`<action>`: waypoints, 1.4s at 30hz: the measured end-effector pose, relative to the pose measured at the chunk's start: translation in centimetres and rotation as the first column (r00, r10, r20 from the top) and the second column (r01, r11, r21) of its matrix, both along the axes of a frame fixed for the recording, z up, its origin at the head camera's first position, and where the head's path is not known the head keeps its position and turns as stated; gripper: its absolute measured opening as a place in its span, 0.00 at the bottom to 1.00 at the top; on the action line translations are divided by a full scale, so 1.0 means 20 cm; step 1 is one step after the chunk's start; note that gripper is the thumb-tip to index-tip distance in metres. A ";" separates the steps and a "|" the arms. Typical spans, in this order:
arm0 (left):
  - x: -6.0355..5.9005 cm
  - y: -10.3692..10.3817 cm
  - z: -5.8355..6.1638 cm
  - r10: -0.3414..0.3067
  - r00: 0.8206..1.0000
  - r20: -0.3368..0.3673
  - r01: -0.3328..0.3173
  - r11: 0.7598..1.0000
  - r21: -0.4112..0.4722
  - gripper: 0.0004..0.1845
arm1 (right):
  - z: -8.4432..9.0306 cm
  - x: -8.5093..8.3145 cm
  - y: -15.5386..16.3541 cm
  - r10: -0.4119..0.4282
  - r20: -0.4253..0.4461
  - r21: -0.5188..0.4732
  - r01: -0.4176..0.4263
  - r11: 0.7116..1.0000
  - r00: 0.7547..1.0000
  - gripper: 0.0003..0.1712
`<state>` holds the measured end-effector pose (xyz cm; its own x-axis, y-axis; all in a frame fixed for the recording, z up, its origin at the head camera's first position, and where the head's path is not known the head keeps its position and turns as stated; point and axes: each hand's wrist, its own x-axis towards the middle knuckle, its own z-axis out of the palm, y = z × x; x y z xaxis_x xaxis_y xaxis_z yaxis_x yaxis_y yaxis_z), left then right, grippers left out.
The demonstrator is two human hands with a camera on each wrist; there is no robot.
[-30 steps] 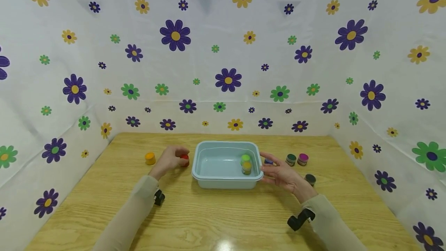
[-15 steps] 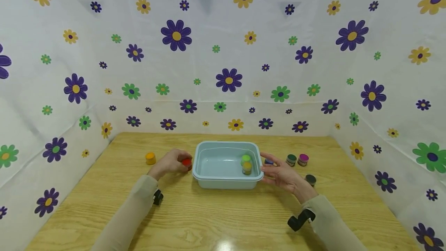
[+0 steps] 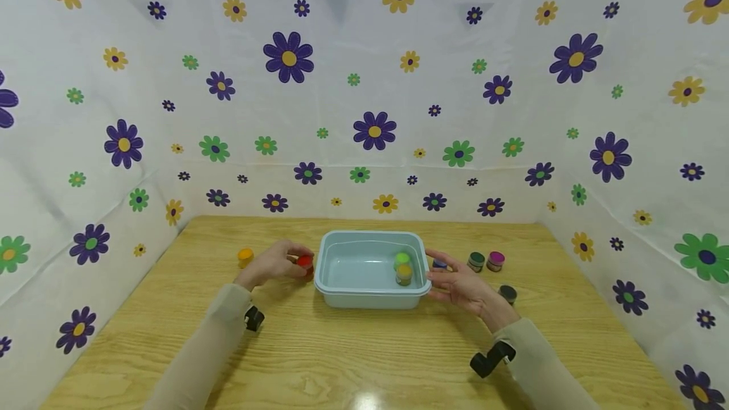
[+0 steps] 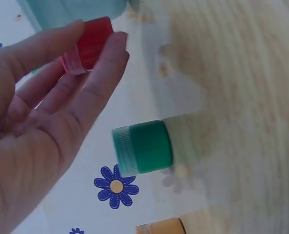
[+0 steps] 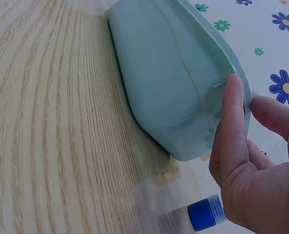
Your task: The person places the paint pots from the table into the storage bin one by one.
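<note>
My left hand (image 3: 276,264) holds a small red paint jar (image 3: 305,262) between thumb and fingers, close to the left end of a pale blue plastic box (image 3: 342,300). In the left wrist view, a green paint jar (image 4: 144,148) stands beside that hand; the head view hides it. At the box's right end, my right hand (image 3: 464,285) touches the wall and rim with extended fingers. Inside the box are a light green jar (image 3: 401,260) and a mustard-yellow jar (image 3: 404,274). A blue jar (image 5: 202,214) is below the right hand in its wrist view.
Left of the left hand stands an orange-yellow jar (image 3: 245,256). Beyond the right hand are a dark green jar (image 3: 476,261), a magenta jar (image 3: 495,261) and a black jar (image 3: 507,294). Flowered white cloth (image 3: 364,188) borders the wooden table (image 3: 353,359).
The red jar shifted slightly right, toward the box. Lately the left hand has drawn back a little leftward, covering part of the orange-yellow jar. The right hand and box stay put.
</note>
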<state>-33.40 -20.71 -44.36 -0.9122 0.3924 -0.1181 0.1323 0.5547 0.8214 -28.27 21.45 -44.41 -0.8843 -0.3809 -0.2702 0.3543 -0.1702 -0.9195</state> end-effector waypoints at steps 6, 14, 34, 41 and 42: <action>0.01 0.00 0.04 -0.007 0.999 0.033 0.004 0.995 0.097 0.25 | 0.00 0.00 0.00 0.007 -0.004 -0.003 -0.007 1.000 1.000 0.42; 0.00 0.01 0.07 0.041 0.998 -0.049 -0.034 0.988 0.148 0.24 | 0.00 0.00 0.00 0.015 -0.003 -0.009 -0.015 1.000 1.000 0.42; -0.01 0.28 0.17 0.226 0.973 -0.049 -0.190 0.902 0.387 0.28 | 0.01 0.00 0.00 0.023 -0.009 0.005 -0.023 1.000 1.000 0.42; 0.04 0.42 0.17 0.273 0.960 -0.060 -0.239 0.913 0.329 0.26 | 0.01 0.00 0.00 0.029 -0.015 0.005 -0.029 1.000 0.999 0.43; 0.04 0.44 0.17 0.284 0.957 -0.060 -0.250 0.913 0.323 0.26 | 0.01 0.00 0.00 0.030 -0.017 0.005 -0.030 1.000 0.999 0.43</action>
<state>-32.57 -11.90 -41.04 -0.9885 0.1341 0.0695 0.1076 0.3022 0.9472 -28.33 21.53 -44.25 -0.8771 -0.4058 -0.2569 0.3434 -0.1558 -0.9262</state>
